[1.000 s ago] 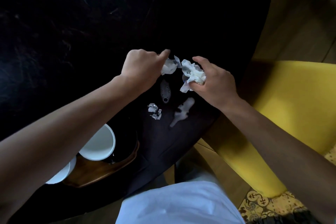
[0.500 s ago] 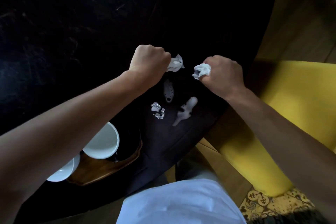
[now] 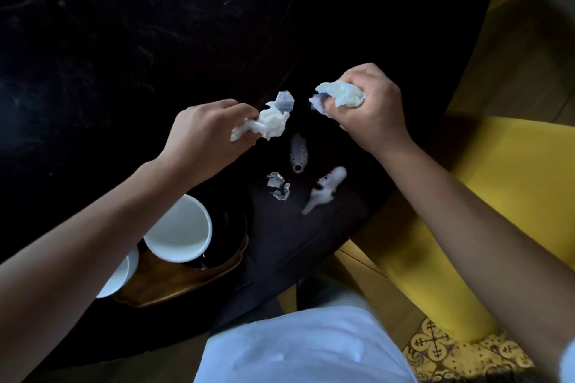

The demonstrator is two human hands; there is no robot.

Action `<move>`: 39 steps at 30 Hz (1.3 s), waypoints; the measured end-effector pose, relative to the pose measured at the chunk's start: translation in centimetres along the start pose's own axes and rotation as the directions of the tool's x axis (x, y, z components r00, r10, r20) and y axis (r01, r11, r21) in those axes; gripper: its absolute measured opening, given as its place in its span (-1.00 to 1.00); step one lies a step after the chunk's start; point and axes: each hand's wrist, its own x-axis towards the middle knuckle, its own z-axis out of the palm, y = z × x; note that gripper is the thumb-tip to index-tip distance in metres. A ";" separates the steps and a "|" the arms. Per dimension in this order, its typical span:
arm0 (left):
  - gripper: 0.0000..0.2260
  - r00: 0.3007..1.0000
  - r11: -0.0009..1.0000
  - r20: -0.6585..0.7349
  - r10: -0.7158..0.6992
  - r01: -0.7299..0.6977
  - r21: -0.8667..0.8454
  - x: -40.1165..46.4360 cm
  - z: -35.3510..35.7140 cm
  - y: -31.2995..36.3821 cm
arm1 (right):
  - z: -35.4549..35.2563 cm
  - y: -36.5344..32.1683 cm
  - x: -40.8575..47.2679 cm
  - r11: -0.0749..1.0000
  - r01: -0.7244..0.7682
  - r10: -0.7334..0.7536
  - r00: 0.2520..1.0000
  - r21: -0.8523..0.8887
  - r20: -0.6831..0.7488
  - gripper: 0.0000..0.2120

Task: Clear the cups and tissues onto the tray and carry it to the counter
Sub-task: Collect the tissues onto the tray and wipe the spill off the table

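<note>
My left hand [image 3: 205, 137] is shut on a crumpled white tissue [image 3: 270, 121] above the black table [image 3: 93, 71]. My right hand [image 3: 370, 112] is shut on a second crumpled tissue [image 3: 339, 93], a little higher and to the right. Below them on the table lie a small crumpled clear wrapper [image 3: 278, 186] and two white speckled pieces [image 3: 298, 154] [image 3: 323, 190]. At the lower left a wooden tray [image 3: 174, 286] holds a white cup [image 3: 179, 228] and another white cup [image 3: 116, 277] half hidden by my left forearm.
A yellow chair [image 3: 497, 196] stands tight against the table's right edge. Patterned floor tiles [image 3: 451, 354] show at the bottom right. My white shirt [image 3: 295, 348] fills the bottom middle. The tray sits near the table's front edge.
Both hands have lifted off the table with their tissues. The right hand rose and moved right; the left hand drew back to the left, its tissue hanging looser from the fingers.
</note>
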 end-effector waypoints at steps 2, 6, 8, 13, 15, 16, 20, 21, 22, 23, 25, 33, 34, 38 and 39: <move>-0.71 1.000 1.000 -0.021 -0.015 0.015 -0.011 -0.7 -0.5 -0.4 | 0.1 -0.9 0.3 0.995 -0.064 0.061 0.997 0.083 0.042 -0.84; -0.76 0.998 0.999 -0.063 -0.031 0.029 -0.032 -2.7 -1.8 -1.0 | -0.1 -2.4 -0.2 0.994 -0.054 0.038 0.985 0.090 0.170 -0.83; -0.76 0.996 0.997 -0.072 -0.058 0.054 -0.054 -4.3 -2.3 -1.4 | 0.3 -3.4 -1.7 0.999 0.006 -0.017 0.960 0.041 0.278 -0.76; -0.74 0.979 0.986 -0.136 -0.152 0.140 -0.095 -9.0 -3.4 -2.3 | 2.6 -4.1 -7.5 0.928 0.326 -0.146 0.764 -0.180 0.629 -0.49; -0.74 0.970 0.982 -0.166 -0.176 0.160 -0.104 -11.0 -3.6 -2.7 | 3.5 -3.8 -8.7 0.907 0.349 -0.108 0.732 -0.234 0.673 -0.42; -0.75 0.965 0.979 -0.179 -0.189 0.172 -0.109 -11.9 -3.6 -2.9 | 3.8 -3.7 -9.0 0.891 0.369 -0.100 0.727 -0.264 0.680 -0.41; -0.76 0.944 0.969 -0.228 -0.238 0.215 -0.123 -14.9 -3.5 -3.8 | 4.6 -3.8 -9.3 0.788 0.474 -0.088 0.718 -0.392 0.691 -0.37; -0.76 0.938 0.965 -0.239 -0.253 0.226 -0.132 -15.5 -3.4 -4.0 | 4.7 -3.9 -9.2 0.765 0.488 -0.078 0.718 -0.421 0.692 -0.40; -0.76 0.930 0.960 -0.251 -0.268 0.236 -0.149 -16.1 -3.4 -4.1 | 4.8 -4.1 -9.2 0.747 0.496 -0.070 0.721 -0.443 0.690 -0.44; -0.75 0.922 0.954 -0.261 -0.284 0.246 -0.170 -16.7 -3.4 -4.2 | 4.9 -4.2 -9.3 0.736 0.501 -0.070 0.724 -0.454 0.686 -0.48; -0.75 0.906 0.942 -0.282 -0.315 0.263 -0.206 -17.9 -3.5 -4.6 | 5.3 -4.5 -9.4 0.719 0.515 -0.073 0.723 -0.466 0.686 -0.57; -0.77 0.871 0.909 -0.293 -0.395 0.325 -0.260 -26.2 -5.8 -5.5 | 6.3 -6.1 -10.9 0.731 0.423 -0.033 0.806 -0.536 0.590 -0.76; -0.78 0.868 0.905 -0.290 -0.403 0.332 -0.265 -27.5 -5.9 -5.5 | 6.2 -6.6 -11.3 0.756 0.382 -0.045 0.841 -0.531 0.540 -0.75; -0.76 0.884 0.896 -0.242 -0.400 0.322 -0.306 -31.5 -5.5 -6.8 | 5.2 -8.8 -13.8 0.858 0.227 -0.081 0.945 -0.460 0.317 -0.77; -0.74 0.889 0.895 -0.230 -0.395 0.316 -0.316 -32.2 -5.4 -7.0 | 5.0 -9.3 -14.8 0.875 0.214 -0.098 0.957 -0.435 0.274 -0.79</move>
